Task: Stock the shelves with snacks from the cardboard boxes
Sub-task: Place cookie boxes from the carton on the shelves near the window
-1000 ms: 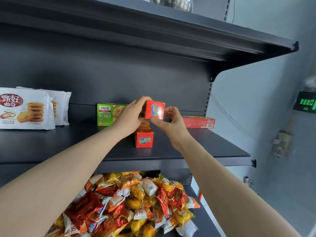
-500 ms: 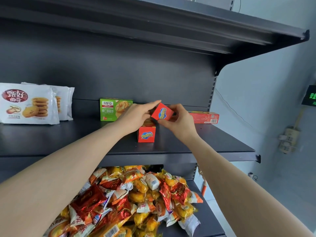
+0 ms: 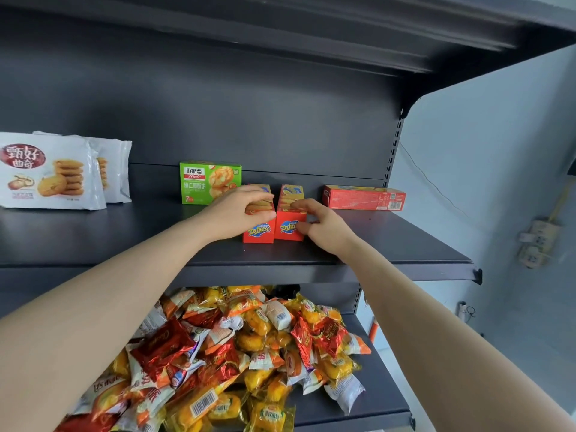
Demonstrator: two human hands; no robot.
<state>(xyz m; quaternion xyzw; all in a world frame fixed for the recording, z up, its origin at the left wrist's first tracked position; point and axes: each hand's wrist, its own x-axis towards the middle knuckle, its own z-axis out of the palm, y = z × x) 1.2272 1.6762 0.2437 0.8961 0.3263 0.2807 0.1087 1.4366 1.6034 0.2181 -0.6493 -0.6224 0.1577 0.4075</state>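
Restocking in progress on a dark grey metal middle shelf (image 3: 405, 244), where two snack cartons stand side by side and touching, near the front edge. The person's left hand (image 3: 237, 215) curls over the top of the left red cardboard Zecheese carton (image 3: 258, 233). The right hand (image 3: 324, 227) pinches the right red cardboard Zecheese carton (image 3: 288, 227), thumb on its front face and fingers along its upper edge.

Behind the pair stands a green cardboard biscuit box (image 3: 208, 182). A long red cardboard box (image 3: 363, 198) lies flat to the right, apart from the others. Two white plastic cookie bags (image 3: 46, 171) stand at the far left.

On the lower shelf (image 3: 374, 394) sits a loose heap of red, orange and yellow wrapped snacks (image 3: 243, 347).

The job looks partly done: both shelves hold stock, but wide stretches of the middle shelf remain unfilled. The supply boxes named in the task are out of view, so how much is left cannot be judged.
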